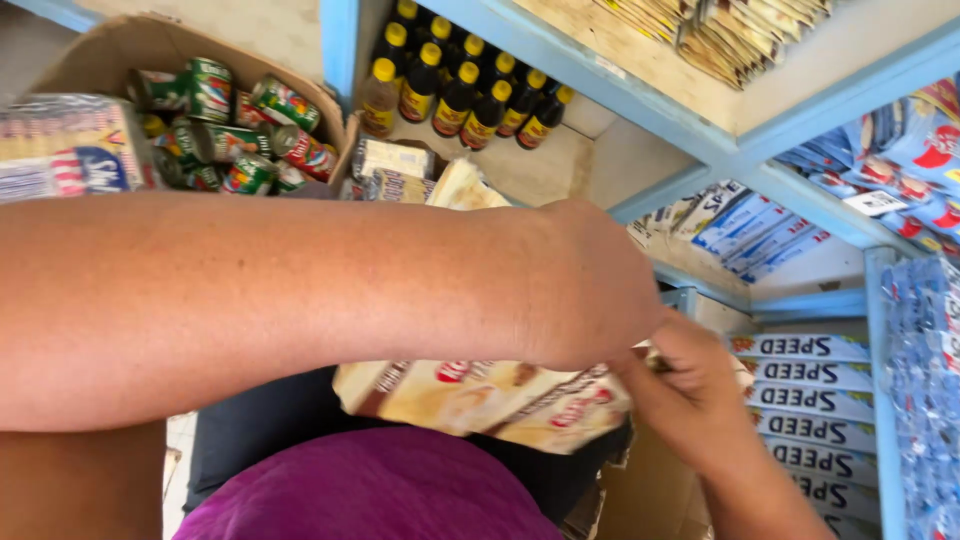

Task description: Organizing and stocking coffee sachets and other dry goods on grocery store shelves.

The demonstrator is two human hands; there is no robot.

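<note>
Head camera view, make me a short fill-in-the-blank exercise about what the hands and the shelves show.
1. Both hands, the left hand and the right hand, grip a beige ____ of sachets.
2. The dark bottles on the shelf have ____ caps.
3. The tin cans lie in a ____ box.
4. The shelf frame is painted light ____.

Missing words: pack; yellow; cardboard; blue

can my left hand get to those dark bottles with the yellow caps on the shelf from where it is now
Probably not right away. The left hand is closed on the cream packets together with the right hand. The bottles stand further back on the blue shelf, with nothing in between, so freeing the hand comes first.
</note>
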